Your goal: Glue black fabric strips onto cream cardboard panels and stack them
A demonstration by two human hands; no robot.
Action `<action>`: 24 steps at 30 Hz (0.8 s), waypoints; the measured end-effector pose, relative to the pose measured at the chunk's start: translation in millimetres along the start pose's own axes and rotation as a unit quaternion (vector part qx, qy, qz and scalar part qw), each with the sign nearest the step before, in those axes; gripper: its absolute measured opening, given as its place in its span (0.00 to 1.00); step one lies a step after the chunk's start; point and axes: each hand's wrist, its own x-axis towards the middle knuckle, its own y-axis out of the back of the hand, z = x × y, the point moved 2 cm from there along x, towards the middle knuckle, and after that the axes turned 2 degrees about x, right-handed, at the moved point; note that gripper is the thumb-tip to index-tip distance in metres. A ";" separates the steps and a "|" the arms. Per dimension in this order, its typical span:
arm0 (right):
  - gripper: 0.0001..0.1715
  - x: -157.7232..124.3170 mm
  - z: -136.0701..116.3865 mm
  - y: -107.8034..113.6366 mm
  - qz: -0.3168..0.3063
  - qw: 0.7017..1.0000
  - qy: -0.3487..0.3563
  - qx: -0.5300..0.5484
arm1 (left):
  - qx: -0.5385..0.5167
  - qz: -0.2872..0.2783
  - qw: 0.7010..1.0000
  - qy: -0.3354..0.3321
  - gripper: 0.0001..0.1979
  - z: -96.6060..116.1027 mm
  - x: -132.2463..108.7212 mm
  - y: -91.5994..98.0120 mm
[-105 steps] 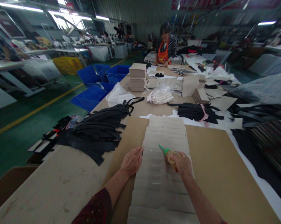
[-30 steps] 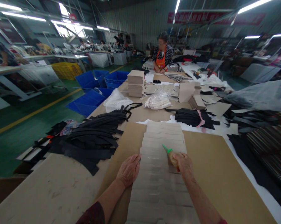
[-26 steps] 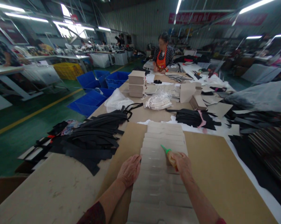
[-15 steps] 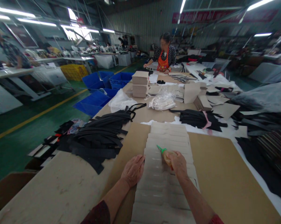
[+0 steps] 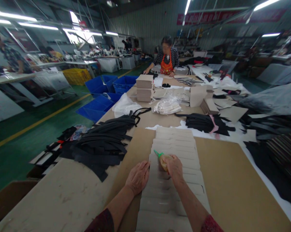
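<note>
My right hand [image 5: 174, 166] is wrapped round a squeeze bottle [image 5: 164, 161] of amber stuff, probably glue, with a green nozzle [image 5: 157, 154] pointing to the far left. Below it lies a long row of overlapping grey-beige card pieces [image 5: 174, 141], with thin glossy lines on some of them. The nozzle tip is over the row's left part; whether it touches the card I cannot tell. Flat beside the row's left edge rests my left hand [image 5: 138, 177], fingers stretched out and fingertips against the cards. A brown board [image 5: 225, 170] lies under the row.
Black strips [image 5: 99, 138] are heaped to the left, and a tied black bundle [image 5: 205, 124] lies at the right. Further back are a card stack [image 5: 145, 88] and a clear plastic bag [image 5: 167, 104]. Blue bins [image 5: 94, 106] stand left of the table. A co-worker [image 5: 167, 59] works opposite.
My right hand has moved left with the squeeze bottle, carrying the nozzle from the row's middle toward its left edge. My left hand stays in place. The co-worker has shifted slightly.
</note>
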 end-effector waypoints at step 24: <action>0.22 45.3 55.7 150.8 0.118 0.966 -0.029 0.229 | -0.062 0.047 0.996 0.047 0.18 -20.5 61.8 -18.9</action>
